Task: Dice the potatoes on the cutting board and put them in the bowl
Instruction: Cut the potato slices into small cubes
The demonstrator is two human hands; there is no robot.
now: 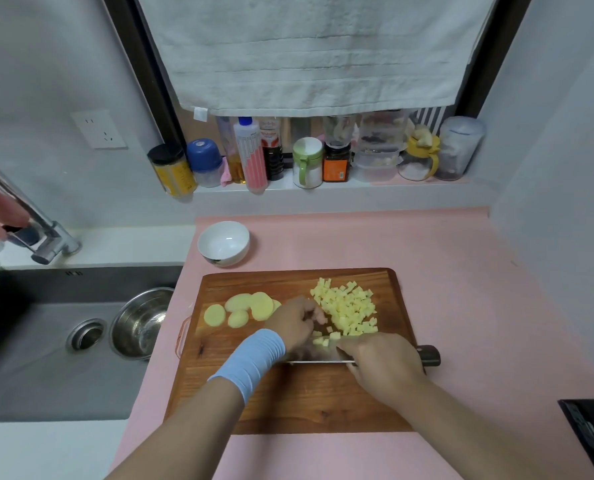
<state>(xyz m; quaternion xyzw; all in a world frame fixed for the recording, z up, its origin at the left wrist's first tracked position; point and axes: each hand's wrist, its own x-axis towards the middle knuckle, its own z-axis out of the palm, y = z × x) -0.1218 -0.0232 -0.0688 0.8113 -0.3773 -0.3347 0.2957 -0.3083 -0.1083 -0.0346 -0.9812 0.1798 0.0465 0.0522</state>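
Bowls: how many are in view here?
2. A white bowl stands on the pink mat beyond the board's far left corner; a steel bowl sits in the sink, left of the board.

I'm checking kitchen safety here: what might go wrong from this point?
The left hand sits right beside the knife blade; its fingers could get nicked. The dice heap lies near the board's far right corner and the bowl stands apart at far left, so cubes may spill in transfer.
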